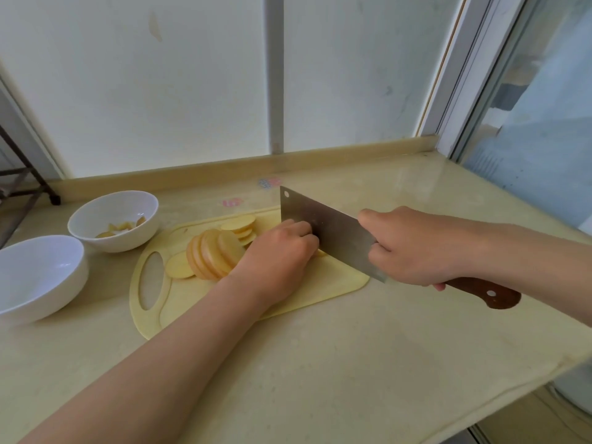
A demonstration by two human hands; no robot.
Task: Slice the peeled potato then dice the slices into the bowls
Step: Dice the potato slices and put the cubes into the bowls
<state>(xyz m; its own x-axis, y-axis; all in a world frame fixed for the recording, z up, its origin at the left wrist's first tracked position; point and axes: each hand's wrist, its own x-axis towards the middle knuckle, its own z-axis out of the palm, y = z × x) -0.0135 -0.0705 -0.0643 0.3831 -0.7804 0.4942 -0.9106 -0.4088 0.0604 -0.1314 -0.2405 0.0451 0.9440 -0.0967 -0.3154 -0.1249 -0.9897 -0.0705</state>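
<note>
1. The left hand [278, 248] sits on the cutting board [323, 291] with its fingers curled under and its knuckles against the flat of the cleaver [323, 229].
2. The uncut potato [321, 252] lies beneath those curled fingers. It is almost wholly hidden, and only a pale sliver shows between the fingertips and the blade.
3. The right hand [413, 248] is clamped round the cleaver where the blade meets the brown wooden handle [483, 291], with the thumb stretched forward along the top of the blade. The butt of the handle sticks out behind the hand.
4. The blade stands upright, edge down on the board, just right of the left hand. The two hands are near each other, with only the blade between them.
5. A row of cut slices [211, 254] leans like fallen dominoes just left of the left hand, touching its far side. More thin slices [238, 225] lie flat behind them.
6. Two white bowls stand on the tabletop [320, 363] left of the board. The far bowl [113, 219] holds a few potato pieces [121, 227], and the near bowl [41, 277] shows only its white inside.
7. Both bowls are well apart from the hands.
</note>
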